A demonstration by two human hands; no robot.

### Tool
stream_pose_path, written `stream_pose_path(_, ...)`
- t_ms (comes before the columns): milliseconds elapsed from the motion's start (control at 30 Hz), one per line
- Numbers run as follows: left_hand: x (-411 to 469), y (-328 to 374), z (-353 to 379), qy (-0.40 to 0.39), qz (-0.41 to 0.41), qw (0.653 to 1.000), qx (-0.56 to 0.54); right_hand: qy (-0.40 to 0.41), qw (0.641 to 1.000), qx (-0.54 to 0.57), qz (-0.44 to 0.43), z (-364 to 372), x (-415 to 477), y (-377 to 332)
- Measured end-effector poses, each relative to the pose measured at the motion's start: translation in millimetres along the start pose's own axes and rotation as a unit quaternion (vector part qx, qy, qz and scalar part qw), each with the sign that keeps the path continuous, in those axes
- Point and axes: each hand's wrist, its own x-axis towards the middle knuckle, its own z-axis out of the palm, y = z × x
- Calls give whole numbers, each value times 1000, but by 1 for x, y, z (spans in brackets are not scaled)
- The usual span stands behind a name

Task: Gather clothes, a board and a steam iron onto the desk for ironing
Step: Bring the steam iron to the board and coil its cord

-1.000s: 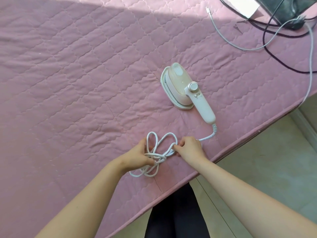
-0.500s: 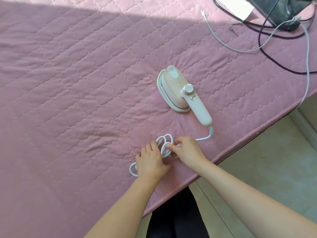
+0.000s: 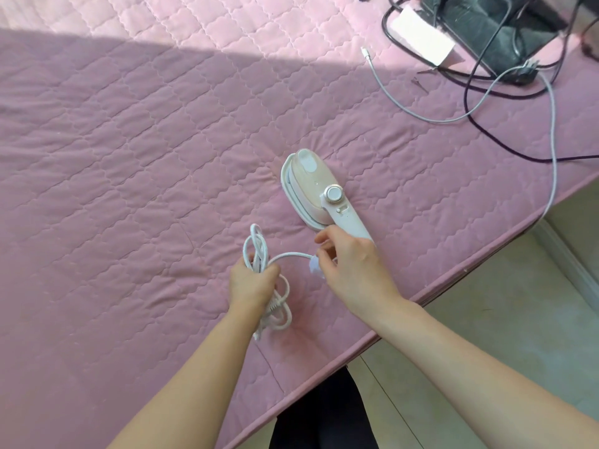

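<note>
A small pink and white steam iron (image 3: 316,190) lies on the pink quilted cover (image 3: 129,176), its white handle pointing toward me. Its white cord (image 3: 259,254) is bundled in loops, and my left hand (image 3: 252,283) is shut around that bundle just above the cover. My right hand (image 3: 351,270) pinches the cord's plug end (image 3: 313,264), right beside the iron's handle. The lower end of the handle is hidden behind my right hand.
At the back right lie a dark bag or device (image 3: 496,30), a white adapter (image 3: 421,40), and several grey and black cables (image 3: 479,105) trailing over the edge. The cover's edge (image 3: 453,280) runs diagonally on the right, with pale floor (image 3: 502,335) below.
My left hand has closed around the cord loops and lifted them. My right hand moved up toward the iron's handle, drawing the plug end out of the bundle.
</note>
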Motion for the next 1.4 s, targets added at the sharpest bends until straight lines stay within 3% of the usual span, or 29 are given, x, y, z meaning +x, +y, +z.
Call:
stream_pose_path(133, 7, 35, 18, 13, -31, 997, -66, 81, 992, -93, 8, -20, 19, 5)
stream_pose_path(267, 19, 58, 34, 26, -56, 993, -103, 5, 983, -154, 104, -18, 38, 14)
stream_pose_path(567, 45, 88, 66, 6, -94, 986, -135, -102, 962, 52, 250, -21, 72, 32)
stream_pose_path(767, 51, 82, 69, 1, -76, 993, -91, -110, 959, 46, 256, -17, 79, 38)
stream_pose_path(967, 53, 81, 65, -40, -39, 996, -65, -63, 968, -17, 243, -16, 80, 43)
stream_pose_path(1400, 37, 64, 20, -71, -66, 986, -133, -30, 984, -24, 175, -22, 66, 7)
